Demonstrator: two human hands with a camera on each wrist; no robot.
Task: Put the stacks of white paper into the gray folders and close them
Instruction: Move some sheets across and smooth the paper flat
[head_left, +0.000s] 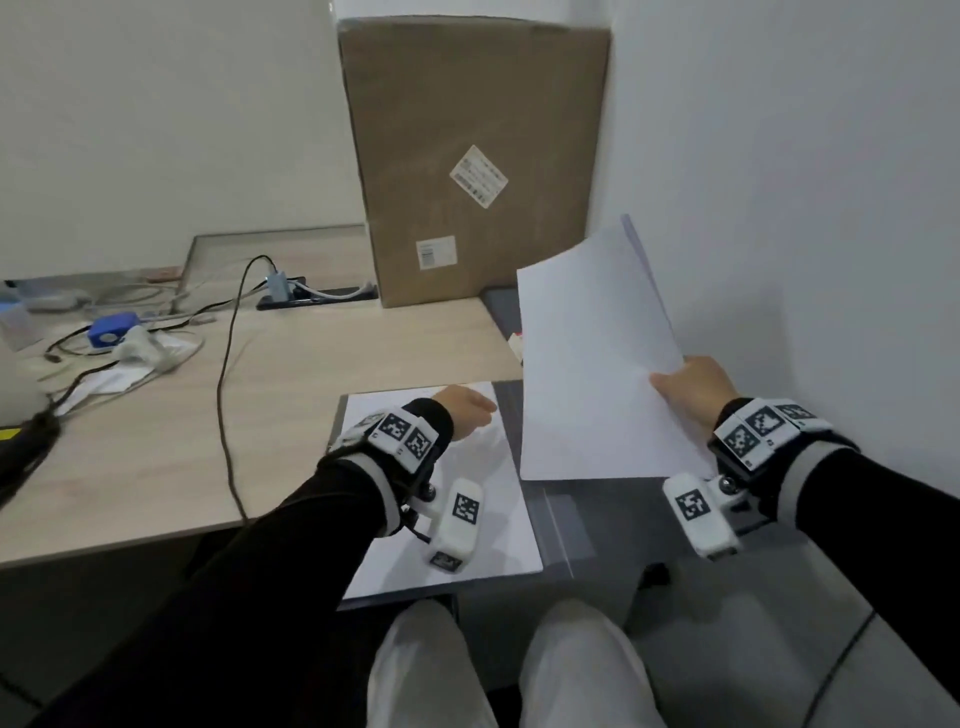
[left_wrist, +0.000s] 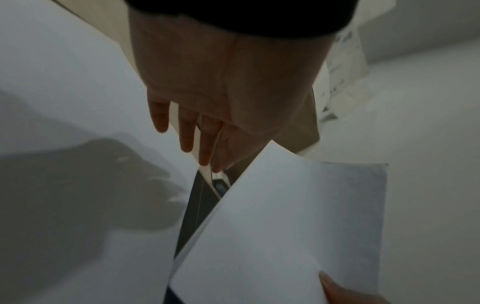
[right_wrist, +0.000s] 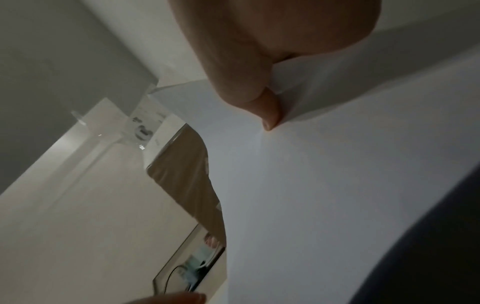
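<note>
An open gray folder lies at the desk's front right corner. A stack of white paper lies flat on its left half. My left hand rests on the far part of that stack. In the left wrist view its fingers point straight down along the paper's right edge. My right hand pinches a second stack of white paper by its right edge, thumb on top. This stack is tilted up above the folder's bare right half.
A tall cardboard box leans against the wall behind the folder. A white wall closes the right side. Cables, a blue object and a power strip lie on the desk's left. A small red-and-white item sits behind the lifted paper.
</note>
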